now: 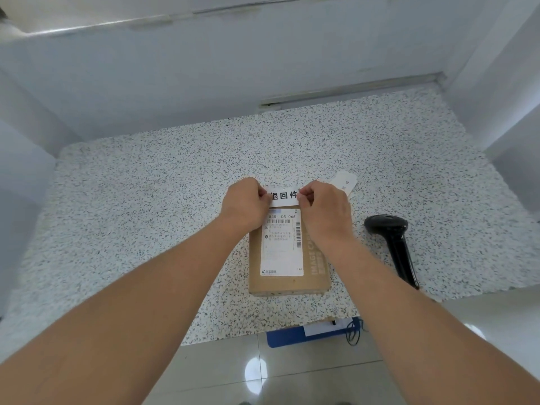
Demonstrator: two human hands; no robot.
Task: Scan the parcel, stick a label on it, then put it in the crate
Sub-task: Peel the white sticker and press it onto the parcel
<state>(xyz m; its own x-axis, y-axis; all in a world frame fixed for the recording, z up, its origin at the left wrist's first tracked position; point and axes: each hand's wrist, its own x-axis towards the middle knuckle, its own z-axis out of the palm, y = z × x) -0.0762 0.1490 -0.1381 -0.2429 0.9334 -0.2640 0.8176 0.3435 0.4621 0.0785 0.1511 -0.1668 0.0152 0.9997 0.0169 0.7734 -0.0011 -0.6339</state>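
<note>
Head view: your left hand [248,204] and right hand [324,209] each pinch one end of a white label [284,197] printed with bold black characters. You hold the label across the far end of the parcel [287,255], a brown cardboard box lying flat on the speckled counter [146,200]. Whether the label already touches the box cannot be told. A white shipping sheet [282,244] with barcodes covers most of the parcel's top. A black handheld scanner [393,241] lies on the counter to the right of the parcel, apart from it. A slip of white paper [346,181] lies just beyond your right hand. A blue object [295,336] sits below the counter's near edge.
</note>
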